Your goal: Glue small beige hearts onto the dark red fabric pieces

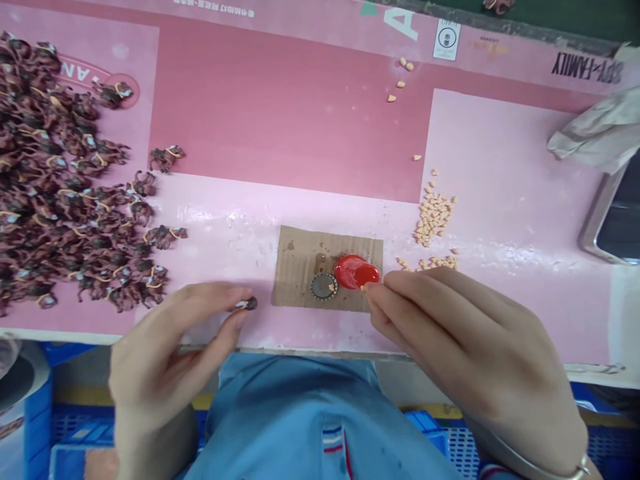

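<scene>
My left hand (175, 353) pinches a small dark figurine (251, 304) with a pale patch between thumb and forefinger, just above the table's front part. Most of that figurine is hidden by the fingertips. At the red cap (350, 270), my right hand (460, 340) has its fingertips pressed together on a tiny yellowish piece (364, 288), right at the cap's edge. Beneath the cap lies a piece of brown cardboard (300, 267). A grey bottle cap (324, 287) with a crimped rim sits on it too, with a small yellowish bit inside.
Many brown figurines (75, 200) with yellow bands are heaped at the left. Small yellowish pieces (434, 217) lie in a pile beyond my right hand, with several scattered farther back. At the right are a crumpled whitish cloth (603, 130) and a metal-rimmed dark object (620, 213).
</scene>
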